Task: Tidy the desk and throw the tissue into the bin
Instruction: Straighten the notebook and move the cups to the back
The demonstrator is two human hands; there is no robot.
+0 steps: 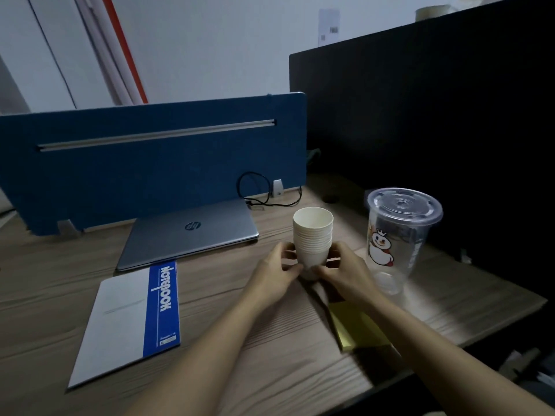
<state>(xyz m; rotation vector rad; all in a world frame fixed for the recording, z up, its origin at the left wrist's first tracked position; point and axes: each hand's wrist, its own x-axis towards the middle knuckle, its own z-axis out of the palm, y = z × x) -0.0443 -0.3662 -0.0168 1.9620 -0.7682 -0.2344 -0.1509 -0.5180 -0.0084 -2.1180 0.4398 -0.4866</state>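
A stack of white paper cups [313,235] stands upright on the wooden desk [240,295] near its middle. My left hand [280,273] grips the stack's lower left side and my right hand [345,270] grips its lower right side, fingertips meeting around the base. A clear plastic cup [396,235] with a lid and a cartoon print stands just to the right of the stack. No tissue and no bin are in view.
A closed silver laptop [192,235] lies behind the hands to the left, with a black cable [264,190] beyond it. A white and blue notebook [132,322] lies at the front left. A yellow sticky-note pad [357,328] sits under my right forearm. Blue [150,166] and black [420,115] partitions close the back.
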